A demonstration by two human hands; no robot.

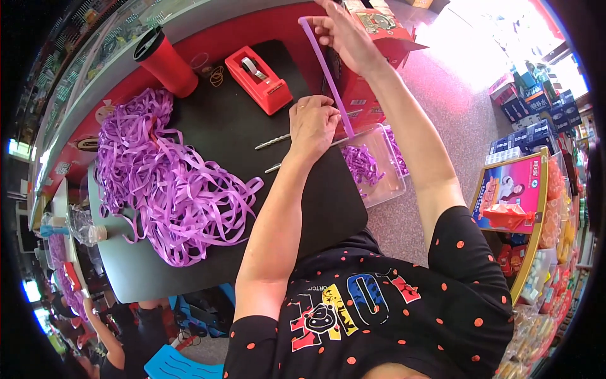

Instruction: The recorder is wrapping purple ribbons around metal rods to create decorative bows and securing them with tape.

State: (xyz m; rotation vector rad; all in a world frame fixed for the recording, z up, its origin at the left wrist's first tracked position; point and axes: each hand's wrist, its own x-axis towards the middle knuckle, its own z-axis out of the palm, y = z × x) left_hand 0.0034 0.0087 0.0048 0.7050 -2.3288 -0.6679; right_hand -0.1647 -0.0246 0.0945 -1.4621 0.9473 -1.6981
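Note:
A strip of purple ribbon (pixel 322 69) runs from my right hand down past the fingertips of my left. My right hand (pixel 350 41) is raised at the far side, pinching the ribbon's upper end. Over the table's right edge, my left hand (pixel 312 126) is closed around a thin metal rod (pixel 271 142), which shows on both sides of it; the exact grip is hidden under the fingers. A second rod (pixel 273 168) lies just nearer. Below the ribbon's lower end, a clear plastic box (pixel 388 194) holds many small purple ribbon rolls (pixel 363 165).
A large tangled heap of purple ribbon (pixel 177 189) covers the left of the black table (pixel 139 278). At the back stand a red tape dispenser (pixel 259 79) and a red tumbler (pixel 167 63). Red cartons (pixel 391 31) stand beyond the right edge. Another person's arm (pixel 104 331) shows lower left.

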